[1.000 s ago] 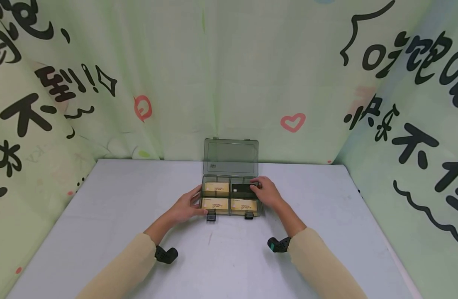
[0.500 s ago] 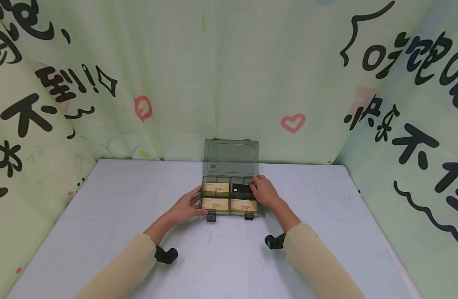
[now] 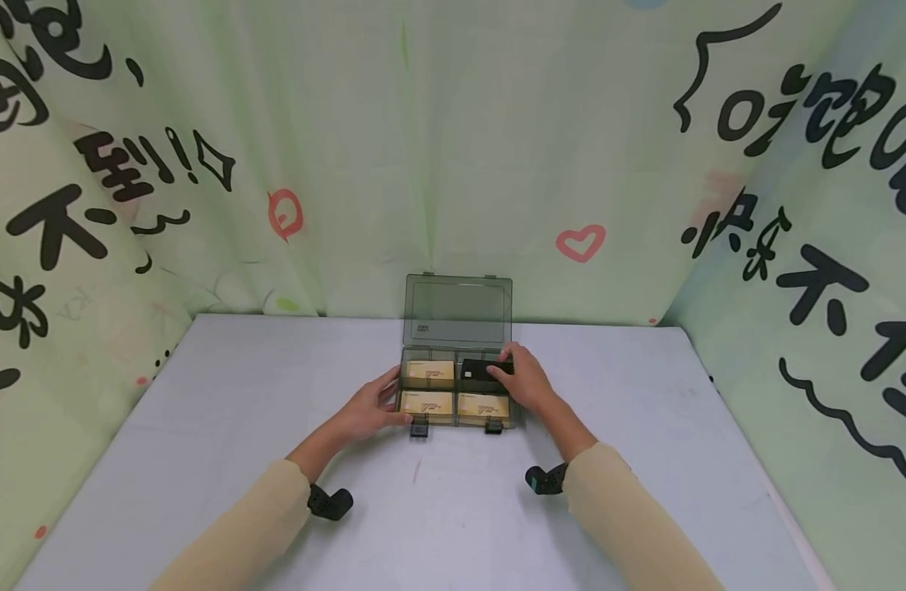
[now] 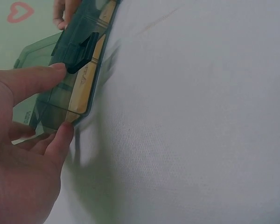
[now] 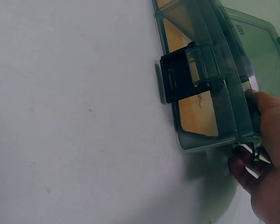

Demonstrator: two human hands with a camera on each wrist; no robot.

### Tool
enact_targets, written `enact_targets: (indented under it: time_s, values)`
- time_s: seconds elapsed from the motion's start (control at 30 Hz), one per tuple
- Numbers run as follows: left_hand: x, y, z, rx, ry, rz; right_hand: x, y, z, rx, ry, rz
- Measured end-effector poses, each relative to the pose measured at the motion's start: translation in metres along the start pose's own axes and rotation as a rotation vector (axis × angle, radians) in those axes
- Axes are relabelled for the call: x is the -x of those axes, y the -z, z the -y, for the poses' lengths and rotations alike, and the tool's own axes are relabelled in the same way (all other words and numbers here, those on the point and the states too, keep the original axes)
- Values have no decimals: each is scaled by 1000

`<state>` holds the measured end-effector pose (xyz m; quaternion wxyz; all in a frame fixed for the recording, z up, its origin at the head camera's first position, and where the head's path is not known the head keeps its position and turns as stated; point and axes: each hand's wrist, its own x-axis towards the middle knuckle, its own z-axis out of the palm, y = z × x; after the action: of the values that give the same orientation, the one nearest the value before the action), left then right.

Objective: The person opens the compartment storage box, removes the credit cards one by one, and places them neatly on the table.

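A see-through grey-green plastic case (image 3: 457, 309) stands on the table with its lid raised at the back and divided compartments in its base. My left hand (image 3: 369, 407) grips its left front corner; in the left wrist view the thumb lies by a dark latch (image 4: 85, 53), with the fingers round the side. Between thumb and fingers my right hand (image 3: 527, 380) holds a flat black rectangular box (image 3: 478, 370) with a small white mark, tilted at the back right compartment. Tan printed boxes fill the back left (image 3: 429, 373), front left (image 3: 427, 404) and front right (image 3: 483, 405) compartments.
The white-covered table (image 3: 290, 361) runs out to both sides of the case. A pale green curtain (image 3: 350, 164) with dark lettering encloses the back and sides. Two dark latches, one being the right latch (image 3: 493, 427), hang down at the case's front.
The right hand has shifted its grip on the black box, its thumb now further over the top, and the box sits slightly higher. The left hand keeps its place on the case.
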<state>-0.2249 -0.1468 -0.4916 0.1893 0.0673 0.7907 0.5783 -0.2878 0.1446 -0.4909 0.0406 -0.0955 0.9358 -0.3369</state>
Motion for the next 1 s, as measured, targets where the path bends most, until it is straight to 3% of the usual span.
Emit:
enact_targets:
  time_s: [0.27,0.53,0.77,1.0]
  values:
    - [0,0,1,1,0,-8,1,8,-7,-25,13,77]
    - [-1,0,2,-5,-3,-7,4,11,-5,-59,33,77]
    - [0,1,3,-11,-9,-9,9,15,1,-135,-18,68]
    - [-1,1,4,-15,-15,-3,14,22,3,-124,-36,46]
